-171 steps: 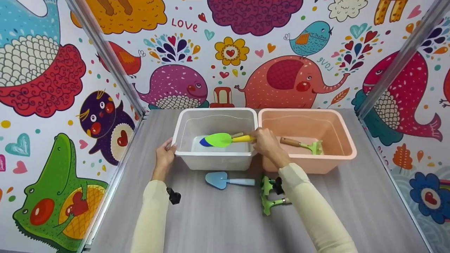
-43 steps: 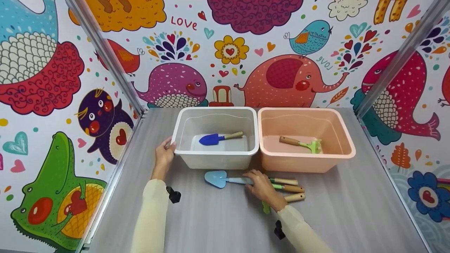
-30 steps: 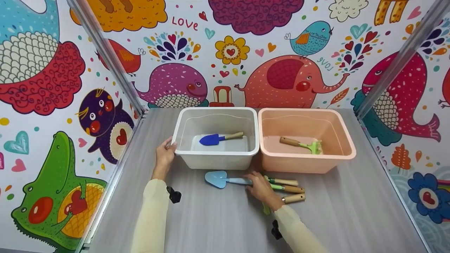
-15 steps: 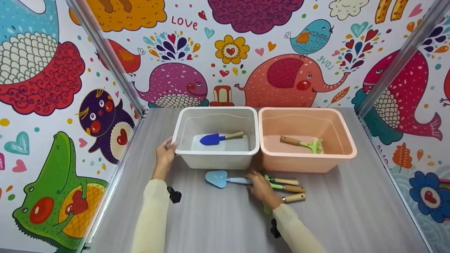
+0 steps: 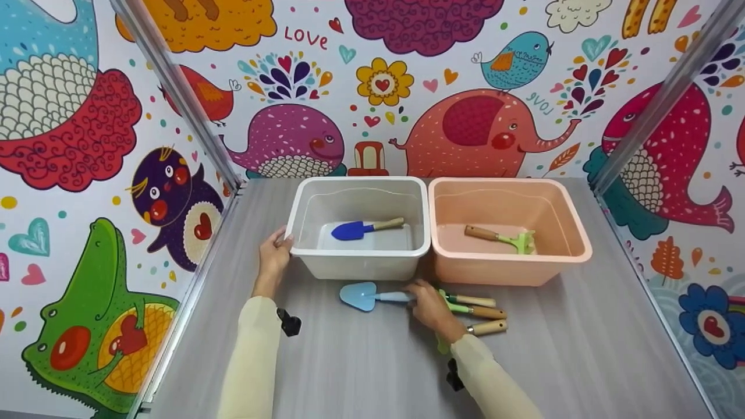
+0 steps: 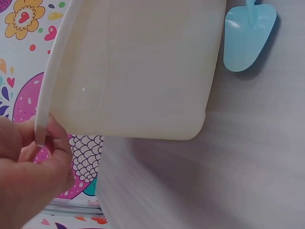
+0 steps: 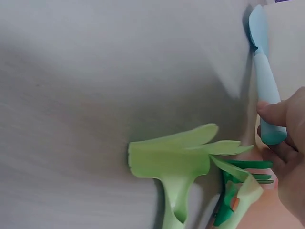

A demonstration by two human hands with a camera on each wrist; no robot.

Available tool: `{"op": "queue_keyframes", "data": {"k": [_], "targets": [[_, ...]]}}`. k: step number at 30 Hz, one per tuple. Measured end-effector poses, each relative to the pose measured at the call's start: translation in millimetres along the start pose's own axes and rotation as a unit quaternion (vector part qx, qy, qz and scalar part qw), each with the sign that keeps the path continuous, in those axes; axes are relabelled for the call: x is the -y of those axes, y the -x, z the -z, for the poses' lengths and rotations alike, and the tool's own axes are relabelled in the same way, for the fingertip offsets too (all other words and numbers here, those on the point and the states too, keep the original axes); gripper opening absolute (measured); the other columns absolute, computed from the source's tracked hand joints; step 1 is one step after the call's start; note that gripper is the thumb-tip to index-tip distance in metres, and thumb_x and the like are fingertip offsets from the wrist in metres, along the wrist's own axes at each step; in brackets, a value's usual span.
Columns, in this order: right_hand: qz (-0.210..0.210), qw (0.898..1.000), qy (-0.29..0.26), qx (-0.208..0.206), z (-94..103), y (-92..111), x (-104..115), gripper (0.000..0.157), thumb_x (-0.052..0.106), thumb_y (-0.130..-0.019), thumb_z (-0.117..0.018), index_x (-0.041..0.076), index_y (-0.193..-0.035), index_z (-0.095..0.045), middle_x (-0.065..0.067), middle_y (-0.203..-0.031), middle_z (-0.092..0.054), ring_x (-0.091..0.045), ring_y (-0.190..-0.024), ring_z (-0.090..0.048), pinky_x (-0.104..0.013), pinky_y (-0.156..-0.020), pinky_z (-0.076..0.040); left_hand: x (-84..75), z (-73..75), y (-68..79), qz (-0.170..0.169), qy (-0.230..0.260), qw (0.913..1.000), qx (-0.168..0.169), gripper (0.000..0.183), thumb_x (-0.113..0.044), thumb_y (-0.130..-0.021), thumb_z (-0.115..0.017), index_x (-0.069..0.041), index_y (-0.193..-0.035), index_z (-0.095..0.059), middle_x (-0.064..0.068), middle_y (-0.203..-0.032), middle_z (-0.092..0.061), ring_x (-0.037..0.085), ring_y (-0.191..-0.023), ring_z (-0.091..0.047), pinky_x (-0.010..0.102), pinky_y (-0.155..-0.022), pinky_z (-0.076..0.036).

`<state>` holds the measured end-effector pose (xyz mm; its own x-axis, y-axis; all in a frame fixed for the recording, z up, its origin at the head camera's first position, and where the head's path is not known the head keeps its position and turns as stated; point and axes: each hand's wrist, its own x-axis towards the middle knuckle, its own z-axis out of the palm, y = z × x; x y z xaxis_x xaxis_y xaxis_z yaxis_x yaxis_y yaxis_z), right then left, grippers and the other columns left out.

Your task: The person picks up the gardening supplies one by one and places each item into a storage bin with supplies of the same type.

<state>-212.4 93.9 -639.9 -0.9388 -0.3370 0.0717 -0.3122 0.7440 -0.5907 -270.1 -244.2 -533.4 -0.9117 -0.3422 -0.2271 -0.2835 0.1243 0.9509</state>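
Your right hand (image 5: 432, 308) pinches the end of the light-blue trowel's handle, thumb on one side and fingers on the other. The light-blue trowel (image 5: 359, 297) is just in front of the white bin, its blade pointing to your left; whether the handle is lifted off the table (image 5: 349, 366) you cannot tell from these views. Your left hand (image 5: 273, 262) grips the left rim of the white bin (image 5: 361, 253) between thumb and curled fingers, as the left wrist view shows.

Inside the white bin you have a blue trowel (image 5: 348, 231) lying on the bottom, its wooden handle toward your right. Just beside that bin, on your right, is the peach bin (image 5: 512, 258), with a green rake (image 5: 521, 241) lying in it, wooden handle toward your left.

Near your right hand, three wooden handles (image 5: 488, 313) lie side by side on the table, in front of the peach bin. The right wrist view shows you their green heads: a broad light-green one (image 7: 167, 160), and beside it a light-green one (image 7: 250, 191) close against a dark-green one (image 7: 228, 202). Behind the bins stands a wall (image 5: 372, 35) printed with cartoon animals.
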Motion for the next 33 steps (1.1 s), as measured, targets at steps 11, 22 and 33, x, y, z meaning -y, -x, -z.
{"op": "queue_keyframes", "data": {"k": [11, 22, 33], "targets": [[-0.002, 1.0, -0.014, 0.021, 5.6, -2.7, 7.6, 0.032, -0.013, -0.08, -0.064, -0.002, -0.11, -0.07, -0.016, -0.109, -0.069, -0.027, -0.099, -0.066, -0.045, -0.085, -0.057, 1.8, 0.7, -0.9, -0.014, -0.007, 0.9998, -0.011, 0.045, -0.012, -0.103, -0.054, -0.002, -0.147, -0.048, 0.03, -0.132, -0.059, 0.009, -0.086, -0.059, 0.032, -0.086, -0.052], [0.022, 0.999, -0.025, -0.016, 7.4, 3.1, 9.5, 0.027, -0.012, -0.08, -0.066, -0.003, -0.104, -0.072, -0.016, -0.101, -0.071, -0.027, -0.093, -0.068, -0.043, -0.079, -0.057, 0.9, -0.5, -0.9, -0.004, -0.014, 0.9999, -0.004, 0.046, -0.013, -0.104, -0.052, -0.003, -0.148, -0.046, 0.028, -0.133, -0.059, 0.027, -0.108, -0.061, 0.027, -0.085, -0.049], [0.051, 0.996, -0.035, -0.058, 14.8, 10.3, 6.6, 0.027, -0.013, -0.079, -0.066, -0.001, -0.102, -0.073, -0.014, -0.098, -0.071, -0.028, -0.09, -0.069, -0.042, -0.078, -0.058, 1.6, -0.2, -2.2, 0.0, -0.006, 0.9999, -0.013, 0.045, -0.013, -0.103, -0.053, -0.003, -0.147, -0.048, 0.028, -0.127, -0.06, 0.018, -0.091, -0.061, 0.024, -0.078, -0.05]]}}
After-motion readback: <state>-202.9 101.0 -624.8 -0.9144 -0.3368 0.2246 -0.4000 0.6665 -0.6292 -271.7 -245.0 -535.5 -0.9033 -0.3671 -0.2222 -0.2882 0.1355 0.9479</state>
